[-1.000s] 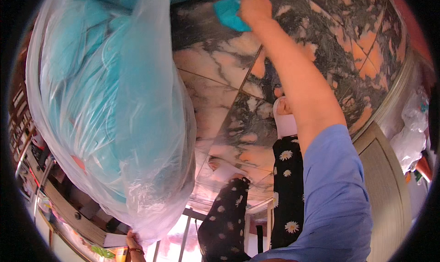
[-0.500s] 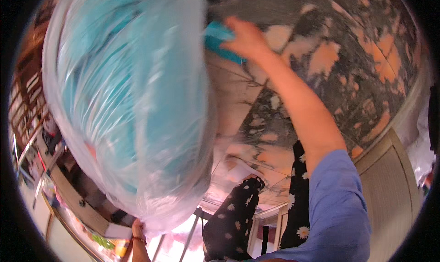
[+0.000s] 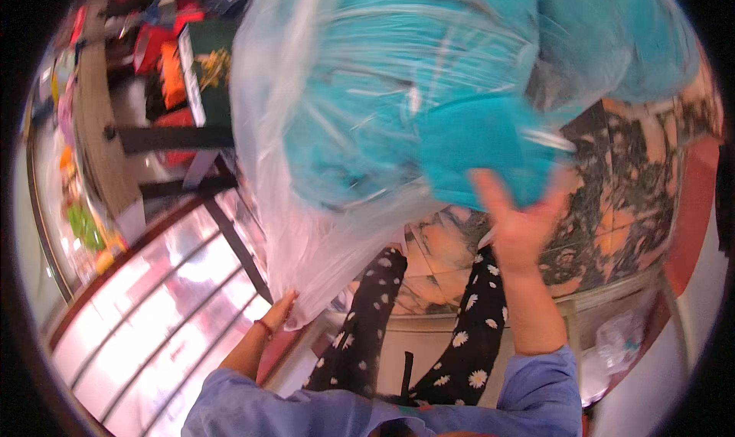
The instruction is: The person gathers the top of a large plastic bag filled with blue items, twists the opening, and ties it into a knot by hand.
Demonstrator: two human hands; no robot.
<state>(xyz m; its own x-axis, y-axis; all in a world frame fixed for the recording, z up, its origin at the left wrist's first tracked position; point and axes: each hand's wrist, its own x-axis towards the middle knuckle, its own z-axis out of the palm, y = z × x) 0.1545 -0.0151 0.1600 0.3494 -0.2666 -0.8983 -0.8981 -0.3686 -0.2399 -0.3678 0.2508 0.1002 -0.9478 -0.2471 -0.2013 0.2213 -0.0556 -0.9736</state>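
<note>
A big clear plastic bag (image 3: pixel 264 108) bulges with teal, cloth-like contents in front of me. At its gathered lower corner, my left hand (image 3: pixel 282 311) is closed on the plastic. My right hand (image 3: pixel 524 226) grips a flat teal piece (image 3: pixel 486 142), its fingers and thumb pressed on the near edge. The piece overlaps the front of the bag in this view; whether it touches the bag I cannot tell. Motion smears the piece and the hand, and a pale streak shows at its right side.
Another teal-filled plastic bag (image 3: pixel 651 47) lies at the far right on the dark marbled floor tiles (image 3: pixel 589 230). To the left stand a wooden shelf (image 3: pixel 99 123), a dark green box (image 3: pixel 207 70) and a barred railing (image 3: pixel 184 291). Crumpled clear plastic (image 3: pixel 619 341) lies at lower right.
My right hand has come nearer from the floor with the teal piece, now in front of the bag. My left hand still holds the bag's corner. The view has shifted, showing a second bag.
</note>
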